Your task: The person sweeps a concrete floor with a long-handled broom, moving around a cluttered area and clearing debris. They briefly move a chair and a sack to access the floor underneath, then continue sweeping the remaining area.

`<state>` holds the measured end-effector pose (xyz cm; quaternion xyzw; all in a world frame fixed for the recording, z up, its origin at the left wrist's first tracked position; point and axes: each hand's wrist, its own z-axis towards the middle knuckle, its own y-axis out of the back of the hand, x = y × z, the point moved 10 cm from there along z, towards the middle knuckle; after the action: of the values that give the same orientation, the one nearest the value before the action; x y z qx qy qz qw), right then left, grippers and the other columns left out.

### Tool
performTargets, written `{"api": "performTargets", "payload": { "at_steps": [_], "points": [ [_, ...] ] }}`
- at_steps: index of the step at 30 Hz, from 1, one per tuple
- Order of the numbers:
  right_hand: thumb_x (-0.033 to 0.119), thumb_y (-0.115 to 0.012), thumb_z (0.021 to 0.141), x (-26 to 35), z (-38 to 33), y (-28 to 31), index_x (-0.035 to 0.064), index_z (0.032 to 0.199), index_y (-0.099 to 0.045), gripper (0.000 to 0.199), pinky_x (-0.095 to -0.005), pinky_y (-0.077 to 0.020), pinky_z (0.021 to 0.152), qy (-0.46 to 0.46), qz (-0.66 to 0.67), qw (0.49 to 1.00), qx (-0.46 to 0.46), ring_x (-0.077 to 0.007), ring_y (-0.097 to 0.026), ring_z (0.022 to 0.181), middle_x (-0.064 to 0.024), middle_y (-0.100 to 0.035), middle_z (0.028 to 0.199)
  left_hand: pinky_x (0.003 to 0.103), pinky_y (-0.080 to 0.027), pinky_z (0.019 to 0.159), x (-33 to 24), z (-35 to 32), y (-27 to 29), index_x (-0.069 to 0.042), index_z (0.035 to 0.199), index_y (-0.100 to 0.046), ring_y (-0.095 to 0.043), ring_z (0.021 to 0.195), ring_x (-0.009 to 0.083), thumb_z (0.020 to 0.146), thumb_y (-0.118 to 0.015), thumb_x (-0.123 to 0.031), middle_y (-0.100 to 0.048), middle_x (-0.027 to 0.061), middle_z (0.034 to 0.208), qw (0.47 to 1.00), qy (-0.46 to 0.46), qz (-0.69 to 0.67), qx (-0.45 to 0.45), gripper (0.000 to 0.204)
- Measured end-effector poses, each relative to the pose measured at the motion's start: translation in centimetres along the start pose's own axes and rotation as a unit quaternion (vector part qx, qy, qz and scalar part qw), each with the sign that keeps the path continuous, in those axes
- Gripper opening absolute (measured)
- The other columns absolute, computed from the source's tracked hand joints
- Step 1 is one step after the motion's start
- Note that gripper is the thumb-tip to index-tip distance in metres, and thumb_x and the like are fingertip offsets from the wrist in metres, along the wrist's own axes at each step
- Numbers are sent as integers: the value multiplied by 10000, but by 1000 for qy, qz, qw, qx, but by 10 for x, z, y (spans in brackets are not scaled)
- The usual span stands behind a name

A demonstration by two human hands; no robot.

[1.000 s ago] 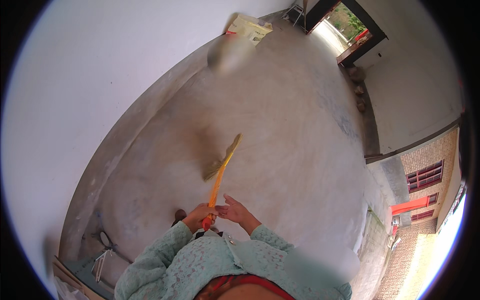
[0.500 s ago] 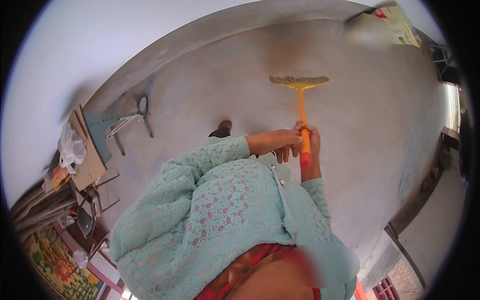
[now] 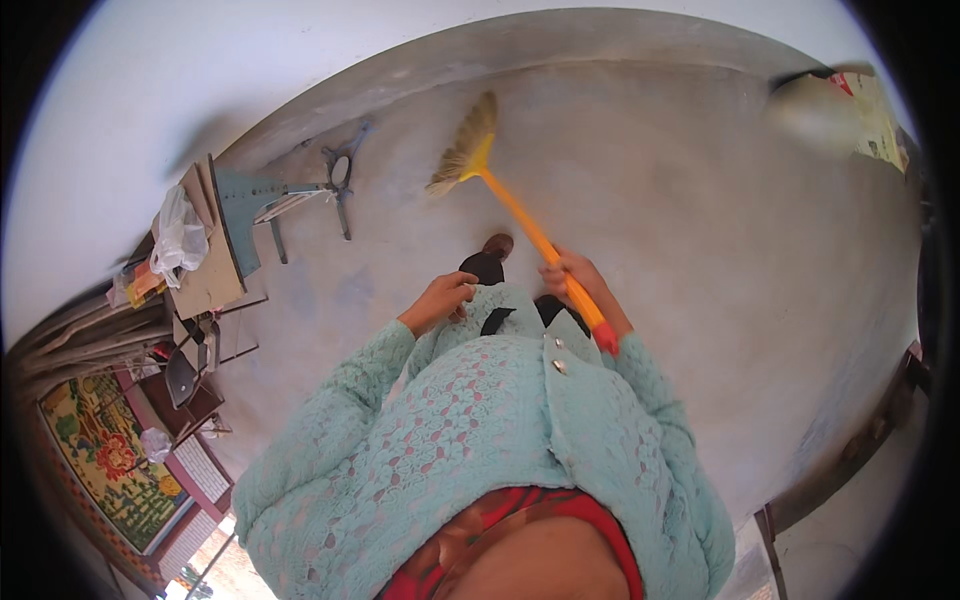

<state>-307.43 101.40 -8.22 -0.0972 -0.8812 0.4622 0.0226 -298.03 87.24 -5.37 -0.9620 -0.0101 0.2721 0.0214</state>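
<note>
The grey floor [image 3: 740, 260] carries a blue-legged frame [image 3: 344, 218].

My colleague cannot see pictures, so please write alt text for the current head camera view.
A person's right hand grips an orange-handled broom, its bristles over a grey floor; the left hand is loosely curled near a mint lace jacket. A whitish plastic bag is at the left.

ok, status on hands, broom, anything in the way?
Right hand gripping broom handle. Left hand off it. Broom head out front, to the left. Brown shoe close beside the handle in view.
</note>
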Motion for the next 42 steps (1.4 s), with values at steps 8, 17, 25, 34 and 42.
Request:
{"api": "performTargets", "payload": {
  "at_steps": [8,17,25,34,42],
  "points": [
    [-4,-409,771,17,27,63,-18,1036,-367,268,-150,-367,387,58,71,993,-75,-45,-415,487,-95,-457,772,233,-443,528,25,4,15,-23,1123,-476,-525,575,105,809,-452,-194,-532,40,819,999,28,2,-28,359],
    [36,-390,803,26,-196,199,-111,899,-397,176,-185,-426,398,267,257,927,-63,-68,-451,498,-98,-451,748,222,-445,521,-24,39,-33,-6,1105,-481,-521,578,98,807,-457,-205,-528,28,804,997,-5,80,20,359],
    [10,-418,779,0,-324,221,-32,1015,-389,241,-164,-393,382,358,264,872,-206,-49,-402,466,-57,-407,692,224,-453,527,-56,44,-67,-12,1108,-483,-526,590,102,811,-463,-207,-541,33,806,996,-30,85,18,356],
    [-38,-402,709,6,-315,141,146,1248,-270,584,-168,-357,379,317,115,932,-134,-45,-345,451,-21,-345,659,246,-461,549,-67,23,-88,-12,1107,-481,-524,606,112,819,-459,-200,-541,52,828,996,-40,64,-44,344],
    [-26,-384,744,110,-196,149,54,1089,-344,357,-162,-381,400,251,132,958,-31,-50,-396,471,-54,-401,724,240,-457,535,-87,12,-86,0,1094,-488,-519,586,113,807,-460,-170,-538,58,829,994,-74,35,-72,334]
  ]
}}
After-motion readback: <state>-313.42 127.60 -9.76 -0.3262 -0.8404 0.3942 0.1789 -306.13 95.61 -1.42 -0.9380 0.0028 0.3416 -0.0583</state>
